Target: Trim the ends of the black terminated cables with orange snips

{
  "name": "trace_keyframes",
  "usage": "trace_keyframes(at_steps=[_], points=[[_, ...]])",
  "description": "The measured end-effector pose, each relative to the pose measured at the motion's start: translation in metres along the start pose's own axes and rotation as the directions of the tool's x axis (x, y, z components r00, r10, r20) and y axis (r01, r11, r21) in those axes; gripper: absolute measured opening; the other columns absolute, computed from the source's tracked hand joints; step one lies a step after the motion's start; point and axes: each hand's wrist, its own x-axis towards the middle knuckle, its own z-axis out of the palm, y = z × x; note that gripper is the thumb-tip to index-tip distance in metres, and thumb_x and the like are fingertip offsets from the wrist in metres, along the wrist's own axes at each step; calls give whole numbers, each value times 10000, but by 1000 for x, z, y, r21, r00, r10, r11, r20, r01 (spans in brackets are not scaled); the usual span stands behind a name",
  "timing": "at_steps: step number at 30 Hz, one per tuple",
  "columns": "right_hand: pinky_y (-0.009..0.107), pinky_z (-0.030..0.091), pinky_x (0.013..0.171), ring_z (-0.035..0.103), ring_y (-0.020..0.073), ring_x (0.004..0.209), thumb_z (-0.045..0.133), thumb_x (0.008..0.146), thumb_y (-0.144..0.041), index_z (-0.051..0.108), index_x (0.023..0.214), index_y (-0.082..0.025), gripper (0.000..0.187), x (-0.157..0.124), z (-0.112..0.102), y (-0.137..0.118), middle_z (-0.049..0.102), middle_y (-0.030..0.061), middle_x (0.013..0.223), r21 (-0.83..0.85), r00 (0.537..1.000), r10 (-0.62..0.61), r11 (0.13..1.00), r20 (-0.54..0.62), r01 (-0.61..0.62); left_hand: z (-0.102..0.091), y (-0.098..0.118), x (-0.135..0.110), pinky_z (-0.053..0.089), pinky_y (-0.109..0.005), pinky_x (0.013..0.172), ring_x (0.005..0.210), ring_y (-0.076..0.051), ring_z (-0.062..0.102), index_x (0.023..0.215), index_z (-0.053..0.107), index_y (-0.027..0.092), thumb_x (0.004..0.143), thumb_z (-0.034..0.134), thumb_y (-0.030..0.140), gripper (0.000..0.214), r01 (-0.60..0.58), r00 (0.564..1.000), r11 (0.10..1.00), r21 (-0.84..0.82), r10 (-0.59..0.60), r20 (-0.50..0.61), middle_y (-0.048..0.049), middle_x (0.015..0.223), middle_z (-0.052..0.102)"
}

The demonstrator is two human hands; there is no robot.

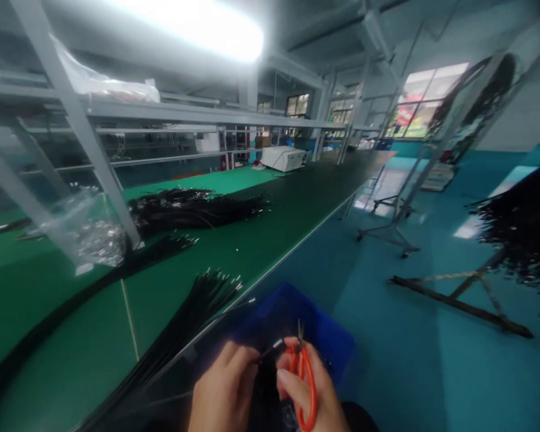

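Note:
My left hand (227, 384) is closed in a pinch on a thin black cable (267, 353) with a pale tip. Orange-handled scissors (306, 384) sit in my right hand (321, 393), their narrow metal blades pointing up and away. The cable's tip reaches close to the fingers of my right hand; whether they touch it I cannot tell. Below both hands lies a blue bin (330, 336), its contents mostly hidden and dark. On the green bench to the left, a bundle of black cables (184, 318) with pale ends extends to the edge.
Farther along the green bench (247, 264) lies a large heap of black cables (193, 210). A clear bag of small metal parts (101, 240) leans by a shelf post (94, 150). A white machine (283, 158) stands beyond. Cables hang from a rack (522, 228) at right.

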Motion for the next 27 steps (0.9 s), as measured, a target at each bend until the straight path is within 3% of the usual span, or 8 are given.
trace_keyframes(at_steps=[2,5,7,11,16,27], points=[[283,460,549,592,157,585,725,631,-337,513,1022,-227,458,6,6,-2,648,2,780,36,999,-30,999,-30,31,4,-5,2,466,-257,642,762,-182,623,910,626,293,874,415,181,242,-42,999,994,105,42,6,-22,845,643],[253,429,480,561,131,488,726,657,-289,527,962,-221,370,12,15,-7,619,-43,646,47,998,-45,998,-54,47,8,-8,6,466,-321,694,795,-236,599,860,633,257,839,463,160,197,-173,984,959,224,176,4,-44,802,672],[226,396,444,517,102,426,729,644,-222,530,917,-219,338,16,20,-11,586,-75,568,45,998,-50,998,-49,52,10,-7,7,468,-315,679,778,-231,603,858,623,240,855,449,168,189,-214,975,957,198,221,-14,-47,804,671],[224,428,444,537,105,428,751,581,-192,537,890,-226,378,17,25,-19,605,-74,565,69,999,-49,996,-20,50,12,-4,7,460,-234,586,657,-165,622,846,607,237,897,410,219,205,-145,986,989,2,145,-83,-26,791,625],[257,477,480,579,126,497,760,634,-298,539,1007,-219,441,5,19,-23,676,-8,721,131,998,-51,990,-25,53,9,-1,3,434,-205,577,618,-144,602,801,612,213,852,516,227,110,-128,981,978,-163,101,-165,4,701,612],[224,447,478,578,121,517,755,632,-236,528,977,-190,416,-1,27,-21,661,-27,636,154,996,-31,987,-83,43,15,-3,-6,408,-216,569,594,-149,583,739,639,198,832,529,248,153,-91,988,962,-258,56,-141,-10,673,621]])
